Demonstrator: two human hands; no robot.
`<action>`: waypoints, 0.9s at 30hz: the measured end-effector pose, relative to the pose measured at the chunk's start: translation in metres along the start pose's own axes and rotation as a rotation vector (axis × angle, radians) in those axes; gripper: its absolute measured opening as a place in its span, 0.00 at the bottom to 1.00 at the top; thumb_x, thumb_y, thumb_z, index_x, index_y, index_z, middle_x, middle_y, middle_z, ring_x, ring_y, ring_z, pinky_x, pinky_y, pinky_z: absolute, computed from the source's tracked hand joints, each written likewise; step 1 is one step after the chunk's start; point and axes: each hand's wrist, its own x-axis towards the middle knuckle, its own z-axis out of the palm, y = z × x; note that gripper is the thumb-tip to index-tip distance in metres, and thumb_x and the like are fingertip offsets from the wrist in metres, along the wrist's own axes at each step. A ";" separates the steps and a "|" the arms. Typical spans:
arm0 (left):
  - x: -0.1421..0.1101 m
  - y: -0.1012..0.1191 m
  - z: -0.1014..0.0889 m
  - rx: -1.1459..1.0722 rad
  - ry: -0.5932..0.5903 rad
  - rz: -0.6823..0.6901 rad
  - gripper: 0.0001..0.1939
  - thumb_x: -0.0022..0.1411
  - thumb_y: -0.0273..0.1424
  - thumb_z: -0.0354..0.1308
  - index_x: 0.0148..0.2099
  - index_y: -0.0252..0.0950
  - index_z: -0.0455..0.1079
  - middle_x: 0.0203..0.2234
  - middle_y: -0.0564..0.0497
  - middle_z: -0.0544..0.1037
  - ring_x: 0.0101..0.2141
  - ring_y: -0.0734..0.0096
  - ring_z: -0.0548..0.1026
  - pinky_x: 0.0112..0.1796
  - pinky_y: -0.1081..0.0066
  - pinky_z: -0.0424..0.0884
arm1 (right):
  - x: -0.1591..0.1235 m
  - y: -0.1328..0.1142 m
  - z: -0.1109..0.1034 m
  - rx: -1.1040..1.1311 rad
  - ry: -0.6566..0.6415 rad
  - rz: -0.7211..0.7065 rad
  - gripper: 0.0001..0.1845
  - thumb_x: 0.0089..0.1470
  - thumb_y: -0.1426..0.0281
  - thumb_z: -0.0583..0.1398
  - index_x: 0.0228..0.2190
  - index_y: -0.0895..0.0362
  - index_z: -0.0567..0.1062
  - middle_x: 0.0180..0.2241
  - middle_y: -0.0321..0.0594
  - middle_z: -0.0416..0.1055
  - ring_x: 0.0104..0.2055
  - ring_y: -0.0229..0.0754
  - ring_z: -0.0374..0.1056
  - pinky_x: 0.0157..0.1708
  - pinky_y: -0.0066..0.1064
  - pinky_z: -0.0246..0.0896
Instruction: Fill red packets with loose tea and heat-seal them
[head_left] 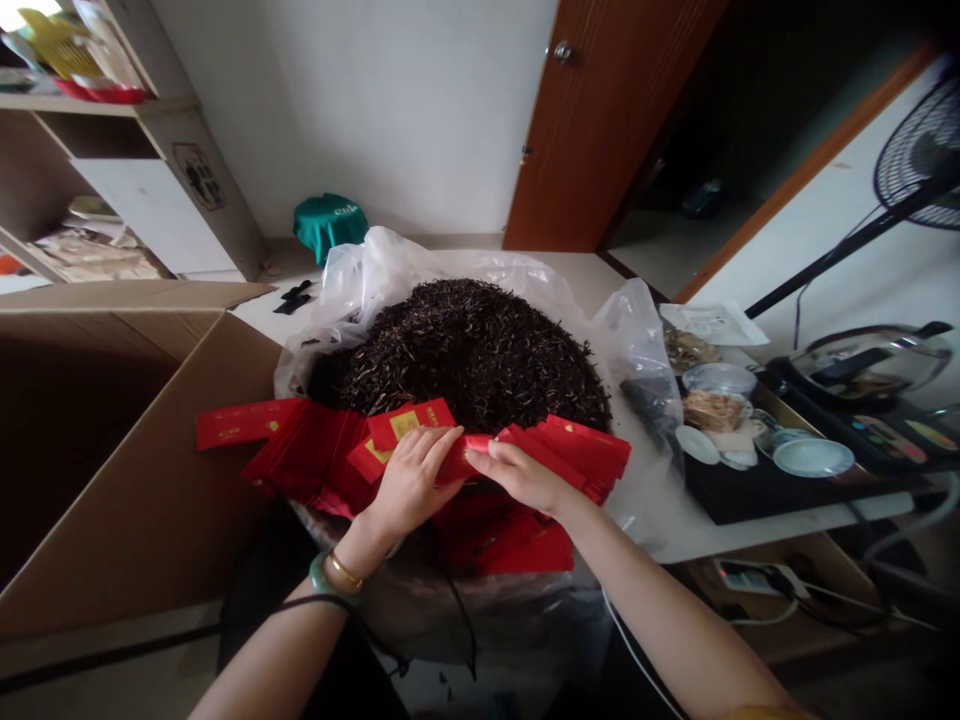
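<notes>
My left hand (pixel 416 478) and my right hand (pixel 519 474) meet over the front edge of a large heap of dark loose tea leaves (pixel 480 345). Between them is a small red packet (pixel 456 462), its left part gripped by my left fingers. My right fingers and thumb pinch its upper right end. Close to my left hand lie red packets with gold print (pixel 401 425), and a thick row of red packets (pixel 307 455) spreads further left. More red packets fan out beside my right hand (pixel 581 450) and below my wrists (pixel 517 545).
Clear plastic sheeting (pixel 375 265) surrounds the tea. An open cardboard box (pixel 165 480) stands at left. To the right, a black tray (pixel 750 495) holds tubs and a white cup (pixel 814 457), near a glass kettle (pixel 874 355). A fan (pixel 922 150) stands behind; cords hang below.
</notes>
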 end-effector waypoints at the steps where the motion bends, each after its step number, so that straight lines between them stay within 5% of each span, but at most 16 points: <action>1: 0.000 0.000 0.000 0.002 -0.015 -0.008 0.27 0.58 0.31 0.58 0.60 0.35 0.62 0.45 0.40 0.76 0.45 0.54 0.75 0.47 0.55 0.71 | 0.000 -0.001 0.001 0.006 -0.011 0.006 0.31 0.50 0.42 0.56 0.15 0.52 0.55 0.16 0.29 0.47 0.20 0.34 0.46 0.20 0.30 0.45; 6: -0.001 0.003 0.000 -0.015 -0.070 -0.025 0.27 0.57 0.29 0.59 0.59 0.35 0.61 0.46 0.41 0.76 0.45 0.56 0.75 0.47 0.57 0.72 | 0.002 0.000 0.002 0.021 -0.037 0.046 0.30 0.49 0.41 0.56 0.16 0.52 0.58 0.18 0.30 0.51 0.22 0.35 0.50 0.23 0.31 0.50; 13: -0.001 0.005 -0.003 -0.039 -0.120 -0.059 0.28 0.57 0.32 0.60 0.59 0.36 0.61 0.48 0.41 0.76 0.47 0.55 0.75 0.49 0.56 0.71 | 0.004 0.007 0.000 0.028 -0.035 0.028 0.20 0.53 0.49 0.58 0.27 0.53 0.74 0.27 0.35 0.71 0.33 0.43 0.66 0.36 0.34 0.61; 27: 0.002 0.005 -0.004 -0.084 -0.122 -0.076 0.24 0.58 0.31 0.58 0.57 0.35 0.63 0.45 0.41 0.77 0.44 0.56 0.76 0.46 0.58 0.73 | 0.005 0.012 0.000 -0.152 -0.023 0.022 0.18 0.55 0.55 0.58 0.22 0.54 0.71 0.23 0.34 0.70 0.28 0.41 0.65 0.30 0.32 0.58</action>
